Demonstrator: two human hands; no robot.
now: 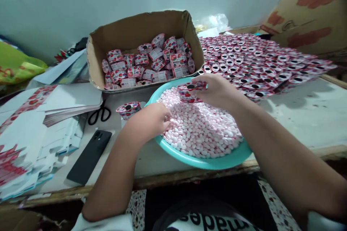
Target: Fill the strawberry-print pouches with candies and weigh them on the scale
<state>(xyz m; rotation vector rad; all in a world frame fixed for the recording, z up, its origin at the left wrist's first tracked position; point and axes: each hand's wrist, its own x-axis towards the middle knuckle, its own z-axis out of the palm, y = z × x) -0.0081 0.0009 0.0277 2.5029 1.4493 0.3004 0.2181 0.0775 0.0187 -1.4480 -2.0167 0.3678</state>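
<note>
A turquoise basin (200, 162) full of small pale-pink candies (200, 130) stands at the table's front edge. My right hand (214, 90) is closed on a small strawberry-printed box (189, 93), holding it over the far side of the candies. The box shows a dark oval on its top. At the basin's left side, my left hand (154, 119) has its fingers curled down among the candies; its fingertips are partly hidden. Another printed box (128, 109) sits on the table just beyond my left wrist.
A cardboard carton (146, 21) behind the basin holds several filled-looking printed boxes. Rows of similar boxes (252, 61) cover the back right. Flat white card stacks (67, 97), scissors (100, 113) and a dark phone (89, 157) lie at left.
</note>
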